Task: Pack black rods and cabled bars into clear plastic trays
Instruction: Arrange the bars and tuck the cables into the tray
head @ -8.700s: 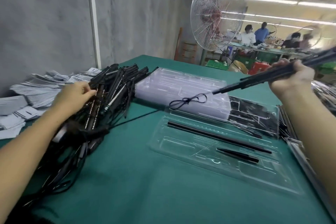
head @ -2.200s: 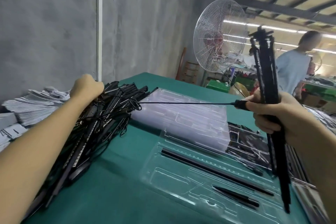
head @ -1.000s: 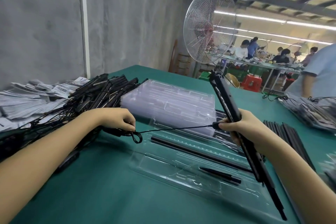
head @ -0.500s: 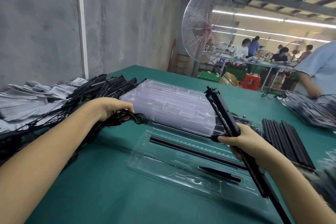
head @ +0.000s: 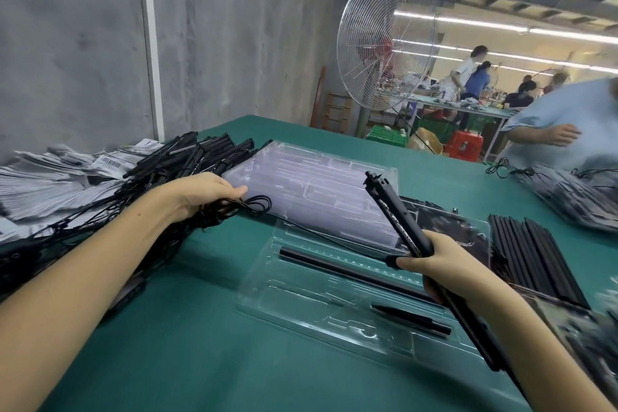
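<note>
Cable (head: 254, 206) no longer taut: L hand (head: 207, 191) grip bunches it, R hand (head: 434, 266) grip holds cabled bar (head: 394, 211), ready for tray (head: 301, 298).

Single head-worn view, looking forward and down, close over table (head: 234, 361)

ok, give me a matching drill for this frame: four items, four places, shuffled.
Items:
1. cabled bar
2. long rod
3. cable coil
4. rod stack

Places:
a. gripped in the left hand
b. lying in the front tray
c. on the table, far right
d. gripped in the right hand, tilted up

Pairs: 1-d, 2-b, 3-a, 4-c
</note>
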Demonstrator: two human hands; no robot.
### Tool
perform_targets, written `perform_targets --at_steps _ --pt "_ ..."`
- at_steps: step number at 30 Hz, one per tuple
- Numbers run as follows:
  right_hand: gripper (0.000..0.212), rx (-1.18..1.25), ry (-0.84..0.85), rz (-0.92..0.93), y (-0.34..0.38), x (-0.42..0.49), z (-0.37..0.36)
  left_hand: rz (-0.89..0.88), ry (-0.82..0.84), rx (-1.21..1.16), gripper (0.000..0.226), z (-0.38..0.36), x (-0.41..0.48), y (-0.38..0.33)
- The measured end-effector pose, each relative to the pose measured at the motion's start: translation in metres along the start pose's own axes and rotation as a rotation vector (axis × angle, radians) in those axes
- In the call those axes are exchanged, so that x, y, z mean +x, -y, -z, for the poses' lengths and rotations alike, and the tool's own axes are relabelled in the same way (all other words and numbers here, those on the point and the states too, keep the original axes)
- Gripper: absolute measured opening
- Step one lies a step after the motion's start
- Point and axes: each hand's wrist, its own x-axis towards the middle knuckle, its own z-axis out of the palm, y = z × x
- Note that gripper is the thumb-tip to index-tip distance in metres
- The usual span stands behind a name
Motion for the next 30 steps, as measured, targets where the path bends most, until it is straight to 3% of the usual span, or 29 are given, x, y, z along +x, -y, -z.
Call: perform_targets --at_steps 6,12,17,22,30 --pt "0.018 -0.109 0.111 -0.023 0.011 0.002 -0.025 -0.155 -0.123 0.1 0.037 -0.005 0.0 0.012" --pt "0.026 0.134 0.174 0.124 0.053 0.013 -0.065 -0.121 -0.112 0.146 0.026 -0.011 0.003 0.015" --pt "0.037 0.262 0.309 0.13 0.084 0.033 -0.092 -0.277 0.002 0.173 0.002 -0.008 -0.007 0.019" --pt "0.036 0.376 0.399 0.023 0.094 0.047 -0.11 -0.468 0.04 0.15 0.006 -0.011 -0.021 0.026" --pt "0.037 0.353 0.428 0.066 0.09 0.05 -0.125 -0.661 -0.027 0.237 0.013 -0.026 -0.034 0.037"
